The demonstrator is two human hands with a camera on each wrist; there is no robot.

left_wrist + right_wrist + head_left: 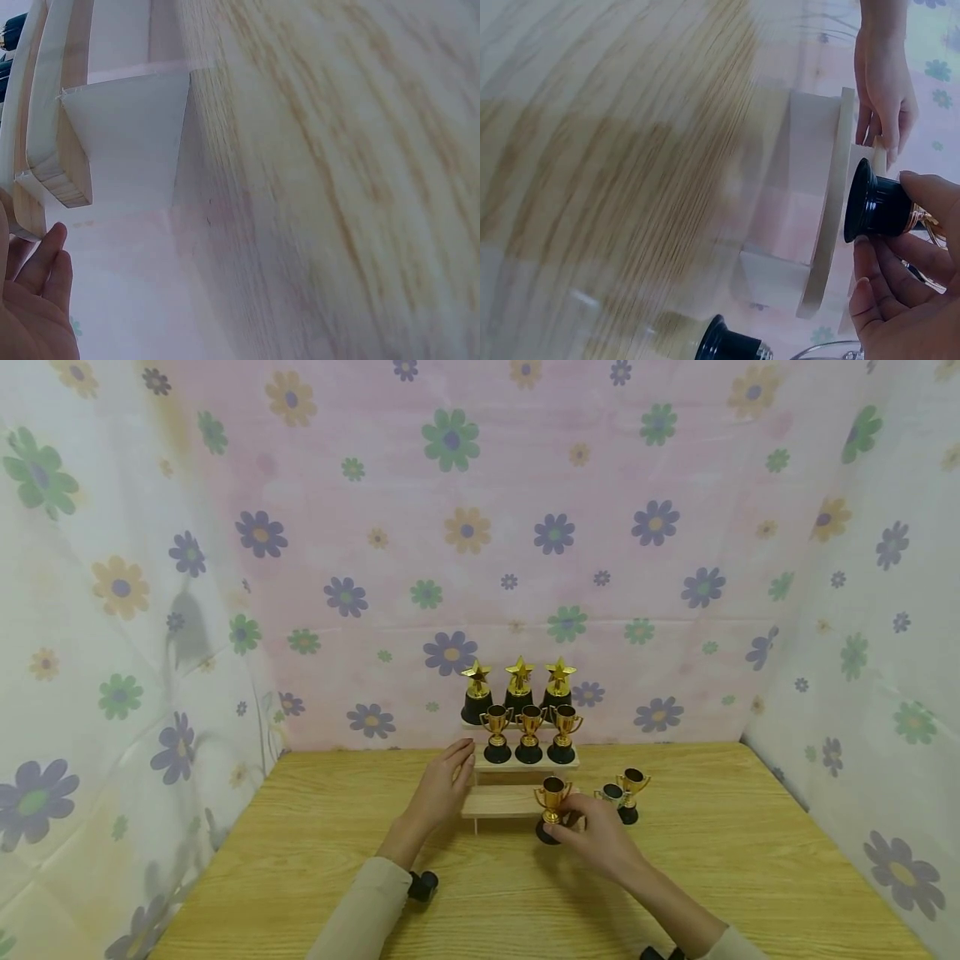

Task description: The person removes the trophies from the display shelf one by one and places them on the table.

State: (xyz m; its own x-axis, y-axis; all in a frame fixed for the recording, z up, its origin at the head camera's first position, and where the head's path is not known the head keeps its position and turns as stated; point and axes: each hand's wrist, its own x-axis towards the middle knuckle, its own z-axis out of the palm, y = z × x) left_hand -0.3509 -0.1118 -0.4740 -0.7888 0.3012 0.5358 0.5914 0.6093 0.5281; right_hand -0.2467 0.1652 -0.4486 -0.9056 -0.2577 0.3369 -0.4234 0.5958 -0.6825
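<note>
My right hand (pixel 600 837) pinches a small gold trophy cup (pixel 553 791) by its lower part, thumb near the black base, in front of the lowest step of a wooden tiered stand (pixel 495 802). In the right wrist view the trophy's black base (pixel 881 206) overlaps the step's edge. With extended fingers, my left hand (pixel 441 783) touches the stand's left side; the left wrist view has those fingers (pixel 52 259) at the end of a step. Three gold cups (pixel 529 735) fill the middle step, and three star trophies (pixel 519 685) stand on the top one.
Right of the stand, on the wood-grain table (pixel 337 860), are a silver trophy cup (pixel 611 792) and another gold cup (pixel 633 781), partly behind my right hand. A flowered cloth (pixel 495 577) hangs behind the table and along both sides.
</note>
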